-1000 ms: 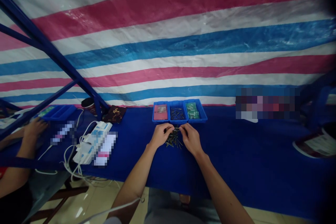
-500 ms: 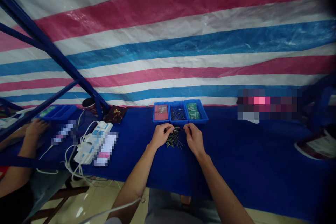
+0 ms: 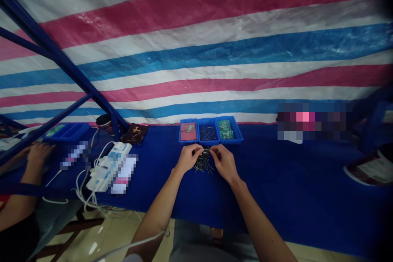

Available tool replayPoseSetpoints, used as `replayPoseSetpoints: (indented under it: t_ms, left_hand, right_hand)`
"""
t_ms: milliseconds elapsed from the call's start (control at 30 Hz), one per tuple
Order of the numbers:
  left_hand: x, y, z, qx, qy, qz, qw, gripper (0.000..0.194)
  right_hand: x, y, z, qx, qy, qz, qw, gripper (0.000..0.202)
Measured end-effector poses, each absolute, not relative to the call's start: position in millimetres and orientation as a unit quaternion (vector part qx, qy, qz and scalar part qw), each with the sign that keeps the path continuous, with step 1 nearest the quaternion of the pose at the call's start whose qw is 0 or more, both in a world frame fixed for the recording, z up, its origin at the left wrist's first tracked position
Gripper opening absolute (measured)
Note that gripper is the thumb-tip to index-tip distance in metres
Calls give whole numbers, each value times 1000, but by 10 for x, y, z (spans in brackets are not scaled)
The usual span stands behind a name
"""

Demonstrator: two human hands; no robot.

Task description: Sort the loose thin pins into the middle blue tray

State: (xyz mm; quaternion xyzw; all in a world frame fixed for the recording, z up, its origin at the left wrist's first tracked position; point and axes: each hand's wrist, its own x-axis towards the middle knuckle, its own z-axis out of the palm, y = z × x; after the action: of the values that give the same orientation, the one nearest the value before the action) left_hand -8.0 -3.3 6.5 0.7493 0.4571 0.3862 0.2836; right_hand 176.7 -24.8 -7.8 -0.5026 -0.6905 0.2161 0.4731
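Note:
My left hand [image 3: 188, 159] is closed in a pinch on one end of a thin metal pin [image 3: 206, 150]. From the other side, the fingertips of my right hand [image 3: 225, 163] are closed at the pin's opposite end. Beneath and just in front of both hands lies a loose pile of thin, yellowish metal pins [image 3: 204, 165]. Beyond the hands stand three joined blue bins. The left bin [image 3: 180, 141] holds a pink piece, the middle bin [image 3: 208, 141] dark thin pins, and the right bin [image 3: 239, 138] small green pieces. The pin's exact kind is too small to make out.
On the left lie a white power strip [image 3: 106, 172] with cables, a dark packet [image 3: 135, 133] and a dark cup [image 3: 103, 121]. Another person's hand [image 3: 39, 151] rests near a blue tray [image 3: 75, 132]. A round container [image 3: 370, 168] stands at the right. A blue frame post [image 3: 73, 69] rises at left.
My right hand has moved left, closer to my left hand, and its fingertips now meet the pin. My left hand has barely moved.

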Motion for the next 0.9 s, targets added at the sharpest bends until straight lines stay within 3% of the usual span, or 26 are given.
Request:
replayPoseSetpoints:
  t_ms: [300, 900]
  left_hand:
    - [-85, -26, 19, 749, 439, 395, 302, 20]
    - [-93, -32, 21, 766, 434, 386, 275, 26]
  right_hand:
    - [1771, -252, -80, -496, -688, 227, 479, 23]
    - [1796, -219, -88, -461, -692, 282, 479, 18]
